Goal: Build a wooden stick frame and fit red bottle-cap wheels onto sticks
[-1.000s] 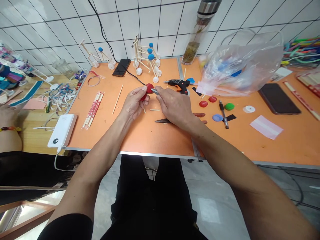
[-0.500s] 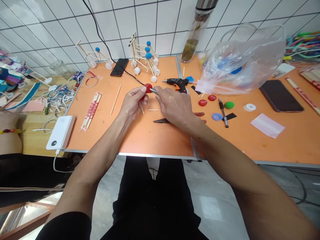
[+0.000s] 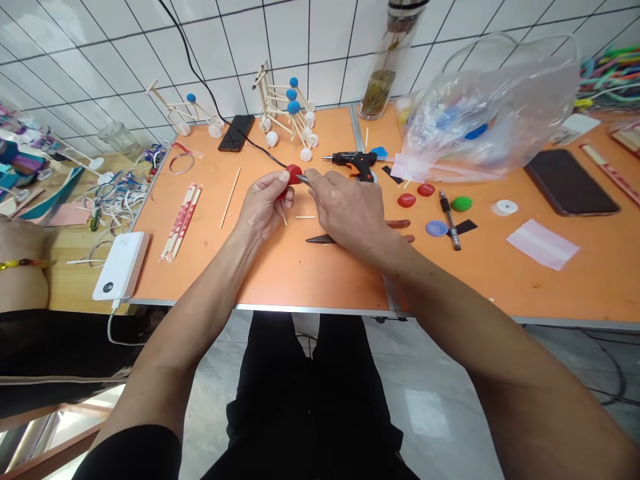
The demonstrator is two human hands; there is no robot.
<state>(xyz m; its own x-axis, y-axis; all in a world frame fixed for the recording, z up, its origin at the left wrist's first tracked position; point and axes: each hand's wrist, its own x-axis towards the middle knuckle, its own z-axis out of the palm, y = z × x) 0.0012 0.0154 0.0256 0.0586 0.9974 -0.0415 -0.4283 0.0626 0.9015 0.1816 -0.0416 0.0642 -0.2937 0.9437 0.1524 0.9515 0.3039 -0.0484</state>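
Note:
My left hand (image 3: pixel 263 203) is shut around a round red piece (image 3: pixel 294 175), probably a plastic cap, with its lower part hidden by my fingers. My right hand (image 3: pixel 347 213) pinches a small metal blade (image 3: pixel 303 179), its tip touching the red piece. The handle is hidden in my fingers. A black cord (image 3: pixel 260 148) runs across the table and ends just behind the red piece. Under my right palm lies a dark pointed blade (image 3: pixel 320 239). A loose wooden stick (image 3: pixel 305 217) rests near both hands.
A hot glue gun (image 3: pixel 350 159) lies just beyond my right hand. Stick models with white and blue balls (image 3: pixel 287 110) stand behind it. A plastic bag (image 3: pixel 480 113), caps, a pen and a phone (image 3: pixel 570 181) lie right. A seated person's arm (image 3: pixel 20 263) shows far left.
Both hands stay at the red piece, with the blade still against it. The whole scene has shifted slightly in view, as my head moved a little.

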